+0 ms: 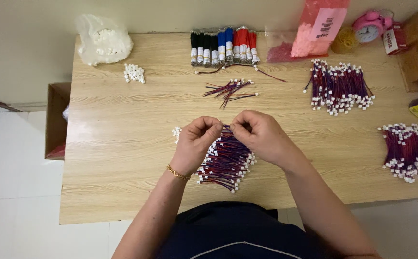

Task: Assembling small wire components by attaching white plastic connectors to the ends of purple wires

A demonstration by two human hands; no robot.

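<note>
My left hand (pixel 195 142) and my right hand (pixel 259 135) meet fingertip to fingertip above the middle of the wooden table (pixel 122 158). Between the pinched fingers is the end of a short red and blue wire; which hand holds what is hard to tell. Under the hands lies a pile of finished wires (pixel 226 163) with small white connectors on their ends. A few loose white connectors (pixel 175 133) sit just left of my left hand. A gold bracelet is on my left wrist.
Farther back lie loose wires (pixel 230 89), bundles of black, blue and red wire (pixel 224 46), a small heap of white connectors (pixel 134 73) and a white bag (pixel 103 39). Two wire piles (pixel 339 87) (pixel 405 150) lie at right. A pink bag (pixel 317 28), pink clock (pixel 369 27), cardboard box (pixel 56 120).
</note>
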